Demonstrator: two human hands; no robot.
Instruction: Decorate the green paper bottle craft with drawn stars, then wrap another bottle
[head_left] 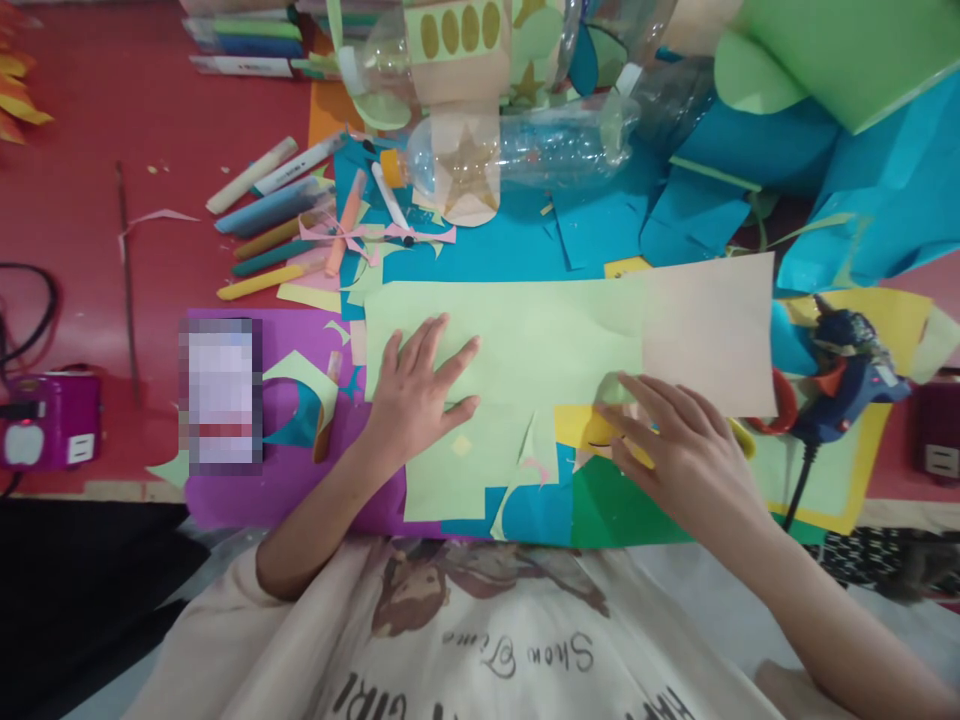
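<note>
A pale green paper sheet (540, 335) lies in front of me, with a beige sheet (709, 330) overlapping its right end. My left hand (416, 390) lies flat on the green sheet's left end, fingers spread. My right hand (675, 445) rests at the lower edge where the green and beige sheets meet, fingers stretched out on the paper and holding nothing that I can see. Under the hands lie purple (300, 480), yellow (574, 425) and dark green (615, 510) paper pieces.
A blue glue gun (851, 375) lies at the right on yellow paper. Clear plastic bottles (525, 150) with paper stars lie at the back. Several markers (274, 215) lie at the back left. A purple device (49, 420) sits at the far left, a phone (220, 395) beside it.
</note>
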